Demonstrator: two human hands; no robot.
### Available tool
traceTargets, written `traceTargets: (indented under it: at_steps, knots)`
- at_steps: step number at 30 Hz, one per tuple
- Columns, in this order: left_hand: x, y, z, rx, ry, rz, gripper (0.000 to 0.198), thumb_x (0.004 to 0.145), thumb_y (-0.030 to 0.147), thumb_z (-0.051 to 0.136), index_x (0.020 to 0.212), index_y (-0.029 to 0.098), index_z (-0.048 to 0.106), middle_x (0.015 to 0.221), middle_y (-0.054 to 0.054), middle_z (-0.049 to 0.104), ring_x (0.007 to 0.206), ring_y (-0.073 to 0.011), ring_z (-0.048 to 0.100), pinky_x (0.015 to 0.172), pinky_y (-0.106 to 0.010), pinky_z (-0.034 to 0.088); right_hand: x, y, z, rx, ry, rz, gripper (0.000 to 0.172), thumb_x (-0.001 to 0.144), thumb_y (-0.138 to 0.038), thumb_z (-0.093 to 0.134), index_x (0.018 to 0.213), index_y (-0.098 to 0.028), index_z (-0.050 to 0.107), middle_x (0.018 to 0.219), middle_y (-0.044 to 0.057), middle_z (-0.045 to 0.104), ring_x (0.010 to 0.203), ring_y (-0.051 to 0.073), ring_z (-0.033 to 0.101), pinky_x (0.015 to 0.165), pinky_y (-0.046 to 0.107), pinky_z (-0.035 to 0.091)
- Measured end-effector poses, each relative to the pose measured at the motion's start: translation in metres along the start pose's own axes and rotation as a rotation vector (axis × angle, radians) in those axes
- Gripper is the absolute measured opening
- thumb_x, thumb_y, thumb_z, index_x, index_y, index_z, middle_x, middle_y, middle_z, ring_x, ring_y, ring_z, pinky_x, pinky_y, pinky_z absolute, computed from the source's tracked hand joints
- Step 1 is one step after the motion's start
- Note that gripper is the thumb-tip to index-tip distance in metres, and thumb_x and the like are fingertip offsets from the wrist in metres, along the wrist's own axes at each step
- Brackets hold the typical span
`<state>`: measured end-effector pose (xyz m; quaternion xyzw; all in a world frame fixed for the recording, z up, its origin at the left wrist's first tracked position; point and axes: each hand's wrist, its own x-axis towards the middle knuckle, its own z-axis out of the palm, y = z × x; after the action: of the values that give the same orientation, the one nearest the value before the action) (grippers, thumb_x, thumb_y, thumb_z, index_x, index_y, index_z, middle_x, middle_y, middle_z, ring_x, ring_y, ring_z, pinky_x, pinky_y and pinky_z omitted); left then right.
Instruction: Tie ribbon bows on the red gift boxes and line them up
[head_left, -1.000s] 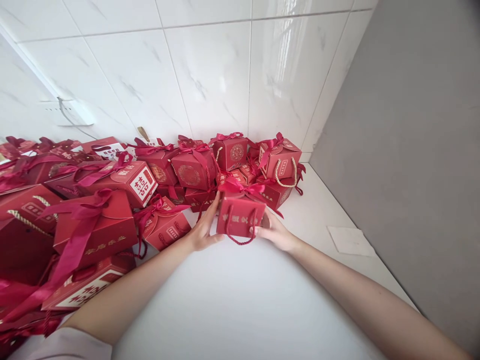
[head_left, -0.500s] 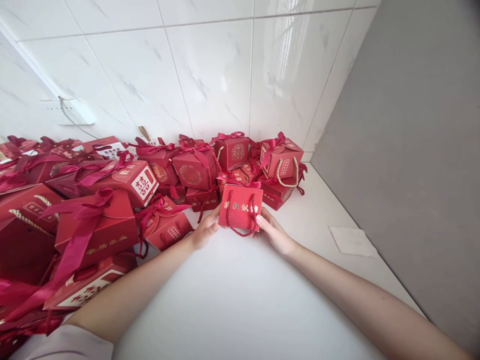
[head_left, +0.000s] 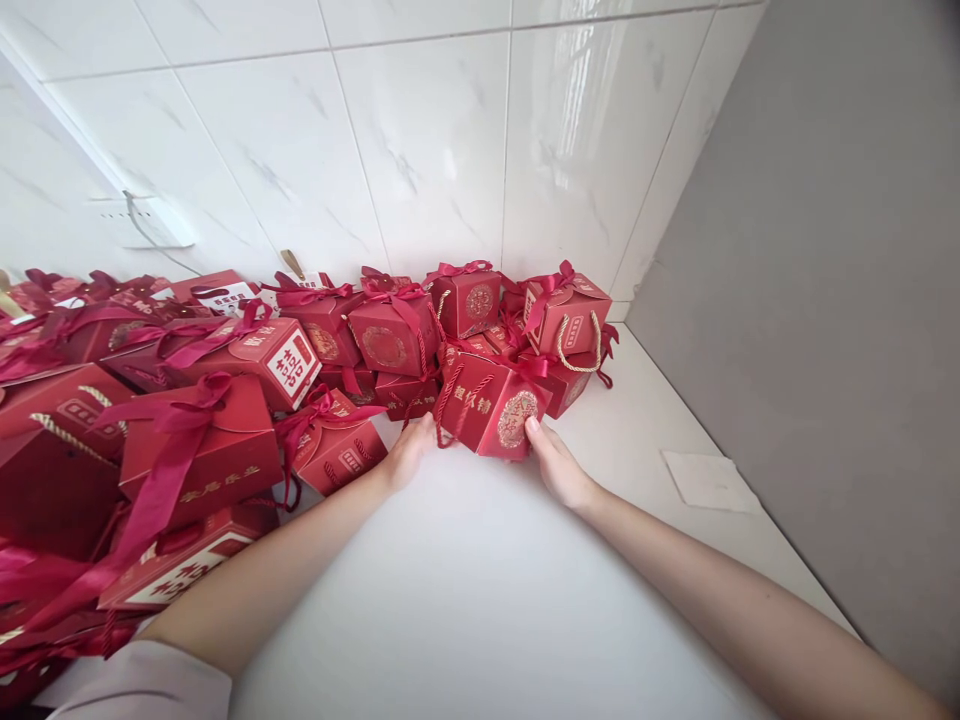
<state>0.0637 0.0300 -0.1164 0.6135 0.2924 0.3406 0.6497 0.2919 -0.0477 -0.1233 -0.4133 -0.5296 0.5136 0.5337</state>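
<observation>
**One box (head_left: 463, 407) in hand, many piled**

We count two bare hands, one box between them, over the white, smooth desk (head_left: 480, 600). Right hand (head_left: 559, 465): partly curled, thumb pressed on the box's medallion face, other fingers mostly hidden; it has hold of the box. Left hand (head_left: 411, 450): loosely bent at the box's lower left; we can't tell if it grips or only touches.

Box is red card, tilted, two faces toward us: one with gold characters and red twisted-rope handles (head_left: 474, 392), one with one round gold medallion (head_left: 517, 418). Shiny pink ribbon on top. We can't tell if its base touches the desk.

Pile (head_left: 199, 450) runs left and behind: red ribboned boxes, too overlapped for us to count. We see two big white double-character panels (head_left: 292, 370), some cream rope handles. One flat white square (head_left: 709, 482) at right. Behind: glossy marbled tile wall (head_left: 427, 150), one socket strip (head_left: 139, 222), one grey cord (head_left: 154, 240). Right: one matte grey panel (head_left: 810, 300).
</observation>
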Motion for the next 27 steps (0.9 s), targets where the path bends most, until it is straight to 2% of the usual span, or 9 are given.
traceTargets:
  at_steps: [2,5,8,11,14,17,19,23,27]
  knots:
    - [0.001,0.0,0.0,-0.09,0.002,-0.035,0.055,0.087,0.06,0.056,0.117,0.015,0.067,0.101,-0.011,0.074,0.091,-0.0261,0.07,0.081,-0.039,0.054,-0.001,0.004,-0.001,-0.003,-0.005,-0.072,0.062,0.094,-0.068,0.039,0.14,-0.026,0.046,0.14,0.008,0.055,0.135,0.027,0.046,0.113,0.045,0.038]
    - [0.003,0.0,0.0,-0.115,-0.025,-0.023,0.045,0.077,0.049,0.074,0.106,0.014,0.071,0.089,-0.008,0.075,0.08,-0.0218,0.07,0.076,-0.031,0.053,-0.004,0.008,-0.002,0.057,-0.08,-0.126,0.066,0.094,-0.065,0.043,0.148,-0.029,0.036,0.151,0.004,0.045,0.143,0.027,0.037,0.118,0.046,0.034]
    - [0.004,-0.001,0.002,-0.096,-0.065,0.003,0.045,0.085,0.053,0.065,0.106,0.014,0.073,0.097,-0.01,0.075,0.092,-0.0237,0.069,0.081,-0.031,0.051,-0.006,0.009,-0.001,0.092,-0.019,-0.173,0.07,0.093,-0.062,0.047,0.153,-0.032,0.027,0.152,0.004,0.044,0.143,0.028,0.037,0.117,0.048,0.035]
    - [0.002,0.001,0.006,-0.059,-0.133,0.124,0.065,0.086,0.068,0.052,0.126,0.018,0.064,0.123,-0.012,0.068,0.117,-0.0295,0.061,0.095,-0.038,0.049,-0.005,0.006,0.003,0.057,0.099,-0.226,0.073,0.095,-0.057,0.05,0.155,-0.032,0.017,0.155,0.005,0.038,0.144,0.028,0.035,0.118,0.049,0.033]
    - [-0.004,0.005,0.011,0.149,-0.177,0.244,0.081,0.072,0.059,0.075,0.14,0.02,0.052,0.14,-0.013,0.056,0.133,-0.0347,0.048,0.111,-0.044,0.038,-0.005,0.001,0.004,-0.118,0.162,-0.28,0.081,0.092,-0.054,0.058,0.156,-0.029,0.014,0.159,0.008,0.03,0.144,0.029,0.033,0.119,0.05,0.03]
    - [-0.007,0.004,0.012,0.245,-0.148,0.175,0.074,0.072,0.045,0.08,0.136,0.018,0.056,0.138,-0.014,0.059,0.135,-0.0379,0.045,0.113,-0.048,0.036,-0.007,-0.005,0.0,-0.358,0.12,-0.361,0.089,0.087,-0.057,0.063,0.156,-0.027,0.017,0.161,0.01,0.024,0.147,0.031,0.025,0.122,0.051,0.023]
    - [-0.007,-0.001,0.01,0.126,-0.1,0.079,0.064,0.077,0.051,0.073,0.13,0.017,0.061,0.132,-0.013,0.063,0.133,-0.0373,0.048,0.112,-0.048,0.037,-0.008,-0.007,-0.004,-0.448,0.005,-0.422,0.09,0.087,-0.062,0.058,0.157,-0.026,0.014,0.16,0.01,0.024,0.148,0.032,0.022,0.122,0.052,0.022]
    - [-0.002,-0.006,0.005,-0.311,-0.032,-0.08,0.075,0.083,0.072,0.051,0.13,0.015,0.061,0.127,-0.012,0.067,0.129,-0.0344,0.053,0.113,-0.047,0.035,-0.011,-0.009,-0.005,-0.517,-0.153,-0.41,0.087,0.092,-0.057,0.054,0.159,-0.028,0.005,0.152,0.013,0.037,0.133,0.032,0.046,0.111,0.049,0.042]
    - [-0.001,0.009,0.008,-0.514,-0.157,-0.137,0.066,0.091,0.064,0.045,0.133,0.015,0.059,0.126,-0.012,0.068,0.119,-0.0306,0.061,0.103,-0.043,0.043,-0.013,-0.009,-0.002,-0.516,-0.109,-0.38,0.074,0.097,-0.043,0.053,0.157,-0.033,0.012,0.137,0.013,0.05,0.098,0.023,0.063,0.092,0.043,0.055]
